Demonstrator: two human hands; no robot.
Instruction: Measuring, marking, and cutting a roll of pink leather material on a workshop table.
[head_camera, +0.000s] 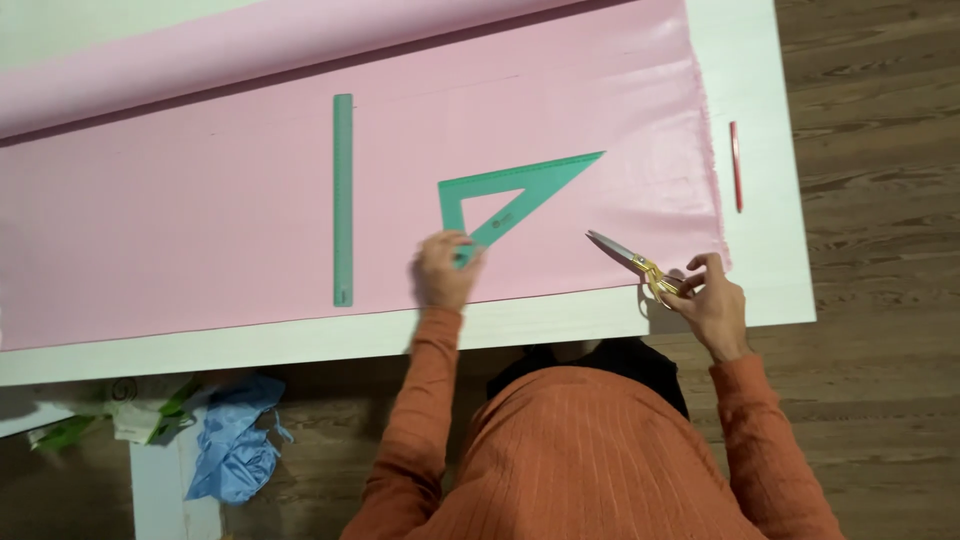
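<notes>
Pink fabric (230, 200) spread on table (770, 120). Left hand (443, 270) pins set square (510, 200) corner flat; right hand (712, 300) grips scissors (635, 262), blades shut, near edge. Best keep square steady.

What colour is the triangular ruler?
Teal green triangular ruler, seen best in the head view.

Pink fabric (200, 200) beyond left edge

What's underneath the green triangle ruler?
The triangle ruler lies on pink fabric, which shows through its open middle. The white table beneath is hidden there, showing only past the fabric's edges.
</notes>
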